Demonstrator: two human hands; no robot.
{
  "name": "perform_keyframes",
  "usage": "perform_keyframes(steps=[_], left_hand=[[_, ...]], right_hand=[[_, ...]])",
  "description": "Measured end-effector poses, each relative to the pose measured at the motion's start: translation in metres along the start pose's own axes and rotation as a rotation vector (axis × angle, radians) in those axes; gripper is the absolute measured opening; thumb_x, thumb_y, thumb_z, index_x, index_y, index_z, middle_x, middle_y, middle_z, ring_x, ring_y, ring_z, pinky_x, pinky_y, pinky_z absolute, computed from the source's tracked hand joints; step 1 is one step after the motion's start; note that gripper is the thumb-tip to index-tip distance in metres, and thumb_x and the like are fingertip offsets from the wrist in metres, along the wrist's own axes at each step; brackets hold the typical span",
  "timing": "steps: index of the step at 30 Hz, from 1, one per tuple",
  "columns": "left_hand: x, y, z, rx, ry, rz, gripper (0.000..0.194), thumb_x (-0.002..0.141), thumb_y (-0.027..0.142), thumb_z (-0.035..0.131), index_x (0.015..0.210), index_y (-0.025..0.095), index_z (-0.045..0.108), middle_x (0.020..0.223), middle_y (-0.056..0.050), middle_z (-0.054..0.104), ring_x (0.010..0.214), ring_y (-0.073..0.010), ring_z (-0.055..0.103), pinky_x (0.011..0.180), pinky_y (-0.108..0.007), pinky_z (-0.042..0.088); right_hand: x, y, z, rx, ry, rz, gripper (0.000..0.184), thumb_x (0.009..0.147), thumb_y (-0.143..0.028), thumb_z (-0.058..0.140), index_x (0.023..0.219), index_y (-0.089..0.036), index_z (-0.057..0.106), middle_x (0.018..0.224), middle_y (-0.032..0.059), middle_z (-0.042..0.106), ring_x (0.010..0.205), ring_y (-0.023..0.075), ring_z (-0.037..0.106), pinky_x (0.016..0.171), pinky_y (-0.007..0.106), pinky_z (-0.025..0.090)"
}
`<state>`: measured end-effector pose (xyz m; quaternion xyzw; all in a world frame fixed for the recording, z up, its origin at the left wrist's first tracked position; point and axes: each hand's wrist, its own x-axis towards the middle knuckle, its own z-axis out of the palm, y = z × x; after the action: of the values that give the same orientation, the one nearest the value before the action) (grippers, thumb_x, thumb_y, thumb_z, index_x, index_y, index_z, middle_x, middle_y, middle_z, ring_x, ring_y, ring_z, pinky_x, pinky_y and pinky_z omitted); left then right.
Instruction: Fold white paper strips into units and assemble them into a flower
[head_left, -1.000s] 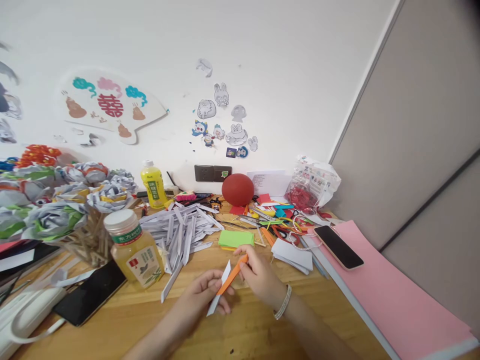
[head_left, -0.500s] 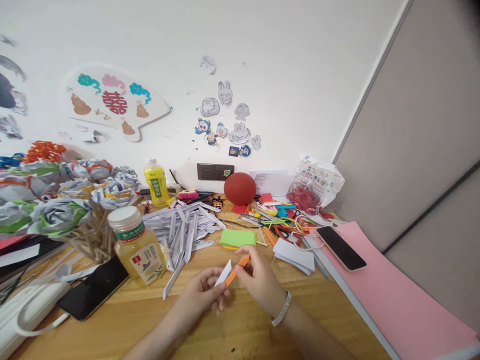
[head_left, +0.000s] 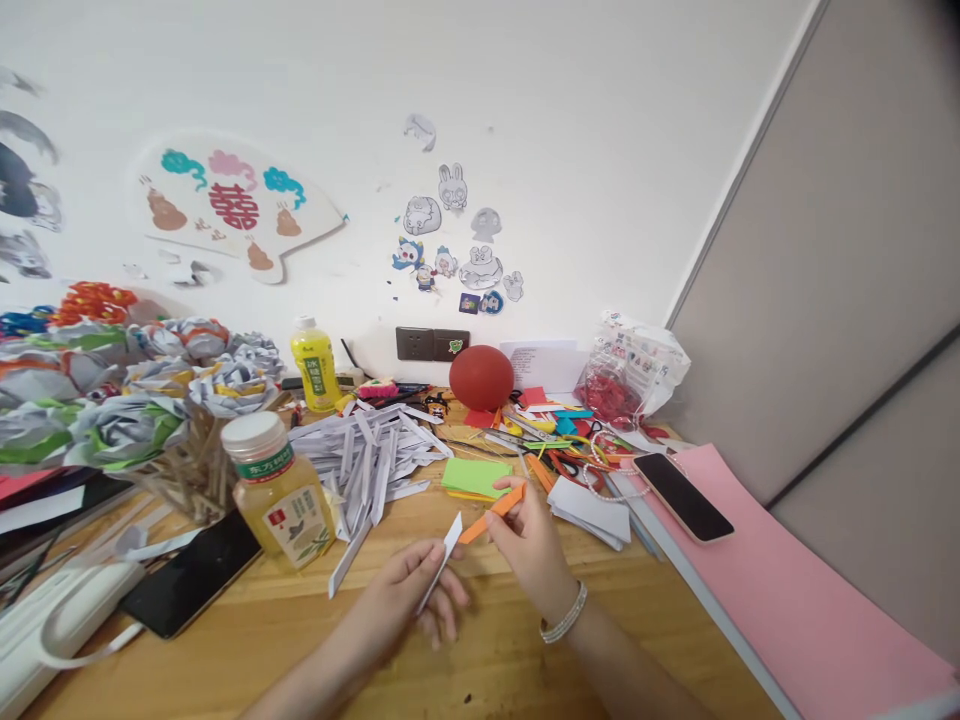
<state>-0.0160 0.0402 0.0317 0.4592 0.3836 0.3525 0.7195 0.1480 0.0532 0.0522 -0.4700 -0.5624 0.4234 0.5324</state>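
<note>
A folded white paper strip with a slanted tip is pinched between the thumb and fingers of my left hand. My right hand grips a folded orange paper strip, whose pointed lower end comes close to the white strip's tip. Both hands are held over the wooden table. Just beyond them lies a stack of green paper. A heap of folded white strips spreads out past my left hand, and a stack of white paper pieces lies to the right of my right hand.
On the left stand a tea bottle, a yellow drink bottle and paper flowers. A black phone lies there. At the back is a red balloon. Pink sheets carry another phone on the right.
The orange strip, earlier lying against the white one, has been drawn away up and right by my right hand. My left hand keeps the white strip, now turned more edge-on.
</note>
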Motion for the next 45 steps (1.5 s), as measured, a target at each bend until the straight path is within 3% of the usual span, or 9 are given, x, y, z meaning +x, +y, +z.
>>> perform_keyframes(steps=[4,8,14,18,23,29,33,37,45], left_hand=[[-0.002,0.000,0.001,0.014,-0.092,-0.034,0.050,0.073,0.062,0.055,0.090,0.015,0.050,0.060,-0.003,0.067,0.034,-0.0099,0.054,0.027,-0.014,0.025],[-0.002,0.001,0.001,0.039,-0.081,-0.024,0.048,0.075,0.060,0.054,0.090,0.015,0.051,0.058,-0.002,0.066,0.028,-0.0059,0.046,0.027,-0.014,0.015],[0.000,-0.001,-0.001,0.091,-0.123,-0.019,0.048,0.076,0.062,0.051,0.088,0.016,0.052,0.061,-0.002,0.067,0.031,-0.0069,0.050,0.027,-0.014,0.019],[-0.001,-0.001,0.001,0.140,-0.147,-0.005,0.044,0.078,0.060,0.050,0.084,0.016,0.052,0.066,-0.003,0.067,0.035,-0.0083,0.054,0.028,-0.015,0.023],[-0.003,0.000,0.004,0.135,-0.123,0.031,0.044,0.079,0.061,0.048,0.078,0.017,0.049,0.055,-0.001,0.064,0.037,-0.0108,0.056,0.030,-0.015,0.029],[-0.004,-0.004,0.007,0.003,-0.123,0.023,0.041,0.081,0.058,0.049,0.077,0.018,0.047,0.052,0.001,0.059,0.034,-0.0091,0.049,0.033,-0.017,0.032],[-0.002,-0.007,0.006,-0.064,-0.143,0.079,0.040,0.081,0.056,0.050,0.072,0.018,0.046,0.044,0.006,0.047,0.030,-0.0046,0.033,0.032,-0.017,0.021],[-0.003,-0.005,0.004,-0.099,-0.155,0.039,0.040,0.079,0.055,0.054,0.069,0.018,0.044,0.043,0.009,0.037,0.033,-0.0034,0.024,0.033,-0.017,0.015],[-0.008,0.004,0.007,-0.196,-0.223,-0.006,0.038,0.076,0.054,0.059,0.069,0.019,0.047,0.041,0.008,0.040,0.029,-0.0061,0.035,0.032,-0.018,0.029]], right_hand=[[-0.002,-0.001,0.002,0.002,-0.005,-0.002,0.027,0.074,-0.021,0.052,0.100,-0.020,0.043,0.063,-0.0071,0.043,0.053,0.0097,0.045,0.050,0.021,0.035],[-0.008,-0.004,0.008,0.030,-0.085,0.026,0.025,0.077,-0.023,0.048,0.101,-0.019,0.043,0.063,-0.0067,0.044,0.054,0.0102,0.045,0.052,0.022,0.035],[-0.004,-0.005,0.002,0.036,-0.235,0.133,0.023,0.080,-0.019,0.039,0.102,-0.018,0.044,0.051,-0.0099,0.041,0.046,0.0092,0.038,0.048,0.020,0.031],[-0.009,-0.003,0.003,-0.093,-0.332,0.107,0.029,0.082,-0.020,0.043,0.111,-0.020,0.047,0.056,-0.0078,0.047,0.052,0.0111,0.046,0.053,0.021,0.036],[-0.021,-0.002,0.012,-0.424,-0.322,-0.080,0.026,0.090,-0.027,0.040,0.107,-0.021,0.059,0.094,0.0065,0.065,0.091,0.0209,0.059,0.079,0.030,0.041],[-0.023,0.002,0.022,-0.553,-0.243,-0.105,0.025,0.088,-0.024,0.043,0.105,-0.020,0.061,0.098,0.0103,0.067,0.094,0.0243,0.059,0.084,0.033,0.040],[-0.024,0.009,0.023,-0.381,-0.269,-0.059,0.031,0.091,-0.033,0.041,0.113,-0.020,0.059,0.111,0.0105,0.063,0.106,0.0237,0.054,0.092,0.035,0.038],[-0.021,0.007,0.019,-0.181,-0.292,-0.063,0.043,0.093,-0.047,0.032,0.114,-0.021,0.059,0.113,0.0078,0.061,0.110,0.0203,0.052,0.098,0.034,0.035],[-0.011,0.006,0.015,0.073,-0.402,-0.012,0.045,0.084,-0.057,0.045,0.094,-0.017,0.065,0.090,0.0054,0.062,0.093,0.0197,0.057,0.084,0.031,0.043]])
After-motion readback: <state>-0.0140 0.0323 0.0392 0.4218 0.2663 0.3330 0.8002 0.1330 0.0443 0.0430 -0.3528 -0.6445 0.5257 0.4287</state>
